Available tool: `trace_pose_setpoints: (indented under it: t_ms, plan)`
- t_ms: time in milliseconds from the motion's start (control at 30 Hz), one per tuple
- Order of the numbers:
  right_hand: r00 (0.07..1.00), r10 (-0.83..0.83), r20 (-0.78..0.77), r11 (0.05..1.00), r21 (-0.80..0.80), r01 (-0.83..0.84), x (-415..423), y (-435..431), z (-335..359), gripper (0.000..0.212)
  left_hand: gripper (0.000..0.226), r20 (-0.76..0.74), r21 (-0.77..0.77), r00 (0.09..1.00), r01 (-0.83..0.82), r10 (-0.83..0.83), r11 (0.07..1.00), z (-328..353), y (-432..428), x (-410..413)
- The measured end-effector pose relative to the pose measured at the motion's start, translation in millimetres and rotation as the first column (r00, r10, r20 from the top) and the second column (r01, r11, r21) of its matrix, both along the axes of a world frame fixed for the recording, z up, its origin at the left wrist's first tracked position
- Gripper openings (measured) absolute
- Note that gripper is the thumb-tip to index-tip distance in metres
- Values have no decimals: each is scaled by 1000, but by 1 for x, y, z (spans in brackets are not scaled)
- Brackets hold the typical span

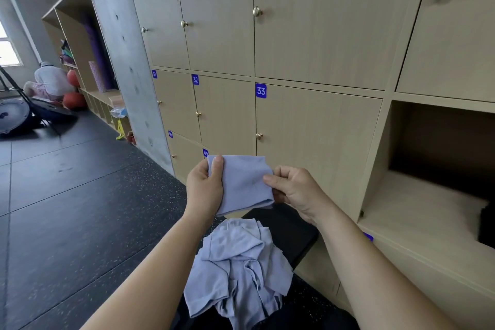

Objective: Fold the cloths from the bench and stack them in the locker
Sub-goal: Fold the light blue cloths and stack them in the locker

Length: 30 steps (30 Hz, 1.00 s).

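Note:
I hold a small folded light-blue cloth up in front of the lockers. My left hand grips its left edge, thumb on the front. My right hand pinches its right edge. Below them a crumpled heap of light-blue cloths lies on the black bench. To the right an open locker shows a wooden floor, with something dark at its right edge.
Closed wooden locker doors with brass knobs, numbered 32 and 33, fill the wall ahead. A concrete pillar stands to their left. Dark rubber flooring spreads left. Far left, a person crouches by open shelves with balls and mats.

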State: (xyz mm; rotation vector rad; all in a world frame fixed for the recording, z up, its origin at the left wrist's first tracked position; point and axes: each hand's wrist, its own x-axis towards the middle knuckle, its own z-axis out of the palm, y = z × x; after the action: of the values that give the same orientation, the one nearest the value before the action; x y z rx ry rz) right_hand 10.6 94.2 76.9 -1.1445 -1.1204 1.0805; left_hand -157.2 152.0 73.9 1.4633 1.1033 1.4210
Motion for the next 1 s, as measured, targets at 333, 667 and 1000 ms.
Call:
trace_pose_setpoints:
  t_ms: [333,667,1000]
  plan:
    - [994,36,-107,991,-122,-49,-6,-5,-26,17,33,-69,84,976,-200,206,976,-16,-4,18]
    - [989,-104,-104,975,-206,81,36,-23,-25,18,44,-107,-137,994,4,-19,991,-21,-10,19]
    - [914,-189,-360,967,-231,109,73,-60,-49,16,51,-453,-117,862,197,-229,973,-40,-24,89]
